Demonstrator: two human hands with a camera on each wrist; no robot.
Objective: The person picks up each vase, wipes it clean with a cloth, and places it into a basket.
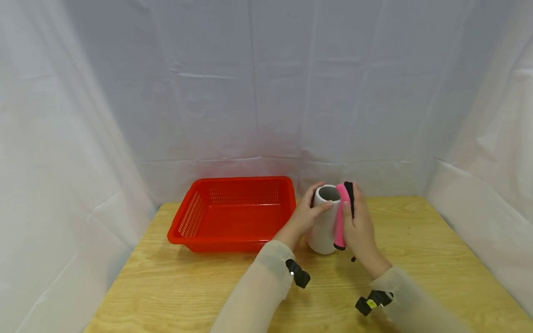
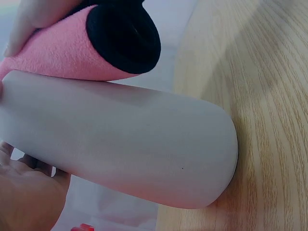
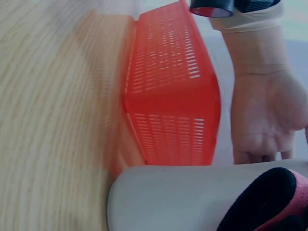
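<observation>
A white cylindrical cup [image 1: 324,222] stands upright on the wooden table [image 1: 208,286], just right of the red basket [image 1: 233,212]. My left hand [image 1: 310,210] grips the cup near its rim from the left. My right hand [image 1: 358,226] holds a pink and black cloth [image 1: 341,215] against the cup's right side, reaching up to the rim. The left wrist view shows the cup [image 2: 120,144] close up with the pink and black cloth [image 2: 91,45] pressed on it. In the right wrist view the cup [image 3: 183,197] fills the bottom, the cloth [image 3: 269,202] at its right.
The red slotted basket [image 3: 168,106] sits at the table's back left with nothing seen inside. White sheets [image 1: 266,92] hang behind and at both sides. Bare wood [image 1: 437,240] lies right of the cup and in front of the basket.
</observation>
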